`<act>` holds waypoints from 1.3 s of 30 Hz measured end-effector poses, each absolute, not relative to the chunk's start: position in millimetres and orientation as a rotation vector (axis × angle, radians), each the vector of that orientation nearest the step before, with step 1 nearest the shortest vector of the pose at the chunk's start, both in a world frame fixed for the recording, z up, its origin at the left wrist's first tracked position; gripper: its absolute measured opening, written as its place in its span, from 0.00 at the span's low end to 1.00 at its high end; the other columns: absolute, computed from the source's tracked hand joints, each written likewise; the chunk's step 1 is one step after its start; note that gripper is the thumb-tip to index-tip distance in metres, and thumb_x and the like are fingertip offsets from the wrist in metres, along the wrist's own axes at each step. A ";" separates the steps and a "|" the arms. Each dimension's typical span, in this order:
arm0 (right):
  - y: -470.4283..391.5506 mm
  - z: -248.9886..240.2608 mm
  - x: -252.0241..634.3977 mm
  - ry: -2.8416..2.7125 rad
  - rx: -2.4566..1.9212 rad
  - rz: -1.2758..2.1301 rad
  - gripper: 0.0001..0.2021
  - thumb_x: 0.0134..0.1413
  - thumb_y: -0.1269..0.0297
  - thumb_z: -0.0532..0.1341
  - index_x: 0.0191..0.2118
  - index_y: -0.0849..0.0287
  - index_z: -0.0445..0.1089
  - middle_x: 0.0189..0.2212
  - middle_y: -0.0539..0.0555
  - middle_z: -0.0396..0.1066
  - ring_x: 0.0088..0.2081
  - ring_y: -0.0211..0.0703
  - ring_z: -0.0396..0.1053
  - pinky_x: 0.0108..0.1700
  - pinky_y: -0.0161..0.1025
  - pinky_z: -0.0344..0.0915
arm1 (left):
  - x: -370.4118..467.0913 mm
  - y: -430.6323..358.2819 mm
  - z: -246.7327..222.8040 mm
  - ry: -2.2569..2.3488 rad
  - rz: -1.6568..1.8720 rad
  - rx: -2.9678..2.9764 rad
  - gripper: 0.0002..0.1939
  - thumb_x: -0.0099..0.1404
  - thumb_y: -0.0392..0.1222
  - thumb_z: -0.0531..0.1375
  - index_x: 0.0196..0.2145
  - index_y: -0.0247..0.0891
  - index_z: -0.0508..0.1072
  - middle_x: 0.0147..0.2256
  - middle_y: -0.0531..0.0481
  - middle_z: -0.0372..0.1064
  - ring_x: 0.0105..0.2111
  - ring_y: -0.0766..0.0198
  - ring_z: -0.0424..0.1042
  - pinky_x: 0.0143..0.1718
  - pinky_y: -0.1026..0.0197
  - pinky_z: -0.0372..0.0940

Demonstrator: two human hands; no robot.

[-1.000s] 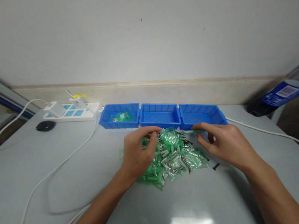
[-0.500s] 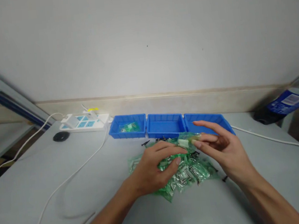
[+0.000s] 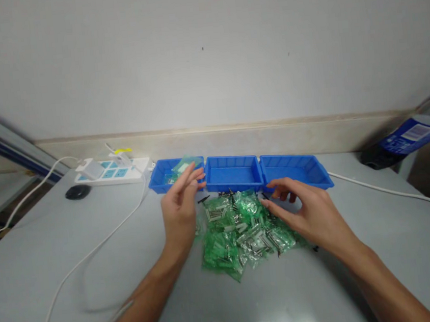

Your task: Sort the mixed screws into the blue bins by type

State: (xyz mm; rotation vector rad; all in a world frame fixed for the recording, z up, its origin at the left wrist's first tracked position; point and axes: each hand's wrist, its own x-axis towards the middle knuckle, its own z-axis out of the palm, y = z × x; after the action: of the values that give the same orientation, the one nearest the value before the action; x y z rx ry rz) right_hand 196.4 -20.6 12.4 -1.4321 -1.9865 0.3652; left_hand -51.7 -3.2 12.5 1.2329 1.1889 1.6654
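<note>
My left hand (image 3: 181, 208) is over the left blue bin (image 3: 156, 180), its fingers closed on a small green plastic bag (image 3: 185, 163) that shows behind the fingertips; their exact hold is partly hidden. More green bag material lies inside that bin. In front of the bins is a pile of clear green bags (image 3: 224, 249) containing silvery screws and white pieces, with dark loose screws around its edges. At the right side of the pile is my right hand (image 3: 300, 206), thumb and fingers apart, with nothing visible between them.
The middle blue bin (image 3: 233, 172) and right blue bin (image 3: 293, 170) show bare bottoms. A white power strip (image 3: 120, 172), black round object (image 3: 77, 192) and white cable (image 3: 94, 255) are left. A dark-drink bottle (image 3: 405, 142) leans at right, near another cable (image 3: 379, 190).
My left hand has moved from the pile to the left bin with a green bag. My right hand has released that bag and moved slightly down and left. The view has shifted slightly.
</note>
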 end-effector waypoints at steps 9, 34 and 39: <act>-21.0 2.2 191.3 -2.141 -1.553 0.320 0.26 0.54 0.46 0.68 0.54 0.56 0.69 0.34 0.55 0.75 0.35 0.51 0.72 0.39 0.47 0.67 | -45.8 -8.3 17.7 1.196 1.572 1.381 0.16 0.68 0.43 0.62 0.51 0.37 0.72 0.46 0.43 0.77 0.44 0.60 0.77 0.44 0.60 0.74; -24.4 19.5 181.1 -1.327 -1.152 1.108 0.14 0.48 0.57 0.73 0.37 0.57 0.74 0.23 0.48 0.73 0.23 0.37 0.68 0.25 0.35 0.62 | -39.6 -26.8 27.0 0.763 1.124 2.111 0.09 0.68 0.33 0.60 0.44 0.40 0.78 0.38 0.49 0.79 0.39 0.63 0.77 0.43 0.59 0.70; -24.2 18.9 180.0 -1.374 -1.155 1.195 0.16 0.49 0.54 0.72 0.40 0.57 0.73 0.26 0.49 0.74 0.25 0.38 0.70 0.28 0.35 0.64 | -41.3 -28.5 30.9 0.761 1.122 2.039 0.09 0.67 0.33 0.60 0.40 0.40 0.81 0.34 0.49 0.80 0.34 0.63 0.77 0.38 0.60 0.71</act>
State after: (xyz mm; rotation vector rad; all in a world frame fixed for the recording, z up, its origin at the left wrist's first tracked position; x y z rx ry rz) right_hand 180.0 -24.2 18.9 -1.1552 -1.3741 1.1947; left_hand -41.3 -28.5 30.9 2.0391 0.7612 1.1218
